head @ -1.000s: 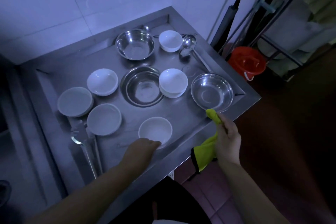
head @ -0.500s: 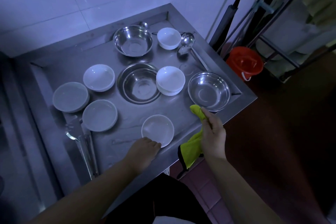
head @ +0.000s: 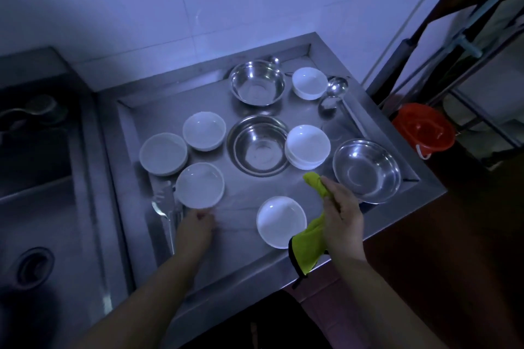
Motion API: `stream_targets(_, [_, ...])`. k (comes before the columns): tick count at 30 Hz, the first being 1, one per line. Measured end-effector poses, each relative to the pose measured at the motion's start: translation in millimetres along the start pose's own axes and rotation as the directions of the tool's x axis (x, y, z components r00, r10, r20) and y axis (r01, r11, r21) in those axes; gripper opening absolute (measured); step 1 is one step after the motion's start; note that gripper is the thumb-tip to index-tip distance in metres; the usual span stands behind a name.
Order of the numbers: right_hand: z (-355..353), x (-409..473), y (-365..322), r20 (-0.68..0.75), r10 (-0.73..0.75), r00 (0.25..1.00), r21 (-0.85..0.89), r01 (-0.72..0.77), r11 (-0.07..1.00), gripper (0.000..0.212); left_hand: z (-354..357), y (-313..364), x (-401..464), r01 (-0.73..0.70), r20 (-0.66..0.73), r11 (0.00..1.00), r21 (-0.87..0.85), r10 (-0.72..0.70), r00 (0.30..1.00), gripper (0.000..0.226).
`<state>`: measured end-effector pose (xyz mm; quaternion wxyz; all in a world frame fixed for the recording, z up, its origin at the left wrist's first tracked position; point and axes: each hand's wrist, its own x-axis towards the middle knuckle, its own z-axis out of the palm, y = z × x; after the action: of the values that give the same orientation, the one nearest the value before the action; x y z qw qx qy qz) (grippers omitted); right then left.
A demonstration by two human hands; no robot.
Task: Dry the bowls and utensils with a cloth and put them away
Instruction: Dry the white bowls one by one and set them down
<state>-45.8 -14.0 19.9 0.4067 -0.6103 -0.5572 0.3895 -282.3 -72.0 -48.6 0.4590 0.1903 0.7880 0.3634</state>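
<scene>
Left hand (head: 195, 228) reaching white bowl (head: 200, 185), right hand (head: 341, 214) clutching cloth (head: 310, 246)

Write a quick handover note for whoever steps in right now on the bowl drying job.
Left hand: at the near rim of a white bowl, grip unclear.
Right hand: holds the yellow cloth.
On the steel draining tray: more white bowls, one near the cloth, three steel bowls, ladles at the far right.
Done: nothing visibly put away.
Left: dry every bowl and utensil, then store them.
</scene>
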Motion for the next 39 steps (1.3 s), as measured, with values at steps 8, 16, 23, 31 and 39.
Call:
stream_targets(8, [33.8,1.4,-18.8,0.135,-0.044,0.99,0.032,0.04,0.999,0.063,15.4,24.0,35.3,0.315,0.012,0.6,-0.736,-0.453,0.891,0.017])
stream_targets(16, [43.6,14.6,-27.4,0.203,-0.04,0.978,0.084,0.024,0.996,0.048,12.2,30.2,37.1,0.308,0.019,0.579,-0.755,-0.451,0.892,0.036])
stream_targets(23, [51.8,24.1,-46.0,0.276,-0.062,0.959,0.062,0.047,0.997,0.036,-13.1,31.3,12.9,0.153,-0.064,0.816,-0.557,-0.226,0.972,0.028])
stream_targets(31, [70.8,18.5,-63.8,0.342,-0.12,0.932,0.064,0.105,0.992,0.032,-68.2,40.4,-19.6,-0.315,-0.186,0.745,0.588,0.504,0.843,0.048])
stream_targets(39, [90.0,-0.6,-82.4,0.401,-0.199,0.894,0.093,0.176,0.98,0.028,-115.8,56.7,-55.6,-0.451,-0.159,0.589,0.67,0.708,0.688,0.047])
